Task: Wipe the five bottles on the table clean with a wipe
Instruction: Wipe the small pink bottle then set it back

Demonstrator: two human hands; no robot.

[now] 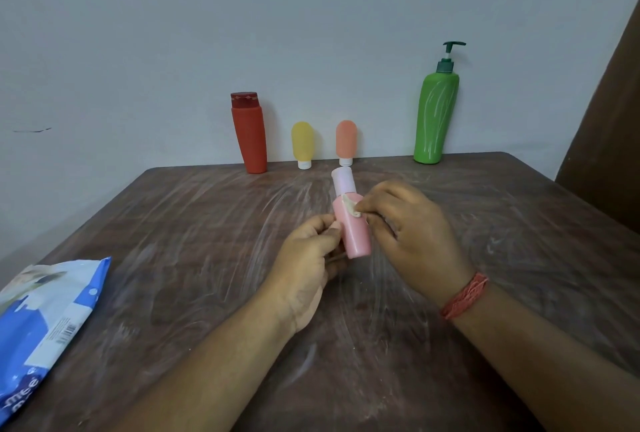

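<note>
Colour reference: bottles, pack, table surface.
Held bottle (351, 227): pink body, pale lilac-white cap. Wipe (351, 207): off-white. Back row: red bottle (250, 135) with darker red cap; yellow tube (302, 142) and orange tube (346, 141), each with white cap; green pump bottle (435, 118) with thin white curved lines and dark green pump. Wipes pack (45, 324): blue and white. Table (173, 224): dark brown, whitish swirl streaks. Wrist thread (465, 296): red-orange.

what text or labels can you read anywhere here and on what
"mee": white letters, cut off at the frame edge, on the blue and white plastic wipes pack at the table's left.
Barcode and fine print on the same pack: too small to read.
Red flip-cap bottle, yellow tube, orange tube, green pump bottle, and pink bottle in the hands: no readable text.
</note>
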